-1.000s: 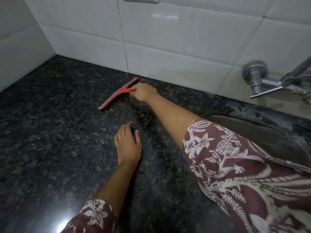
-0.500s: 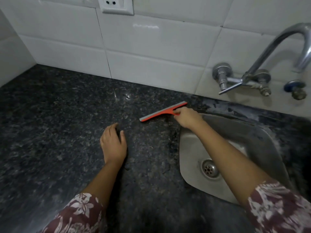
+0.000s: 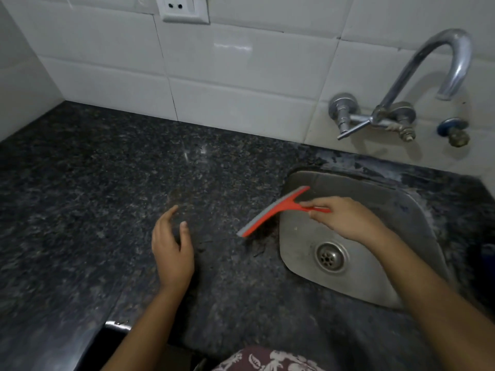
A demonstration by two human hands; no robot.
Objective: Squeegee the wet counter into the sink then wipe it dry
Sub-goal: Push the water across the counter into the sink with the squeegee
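Observation:
A red squeegee (image 3: 270, 212) with a grey blade lies slanted across the left rim of the steel sink (image 3: 302, 266). Its lower blade end is over the dark granite counter (image 3: 107, 199), its upper end over the basin. My right hand (image 3: 345, 218) pinches its thin red handle above the basin. My left hand (image 3: 171, 245) is over the counter left of the sink, fingers relaxed and spread, holding nothing. Dark wet streaks show on the counter just below the blade.
A chrome tap (image 3: 428, 73) with valves juts from the white tiled wall above the sink. A wall socket (image 3: 182, 8) sits at the top. The drain (image 3: 330, 257) lies in the basin's middle. The counter's front edge (image 3: 115, 325) runs at the lower left.
My right hand dragged the squeegee from the back wall rightward and toward me, to the sink's left rim. My left hand lifted slightly and spread its fingers.

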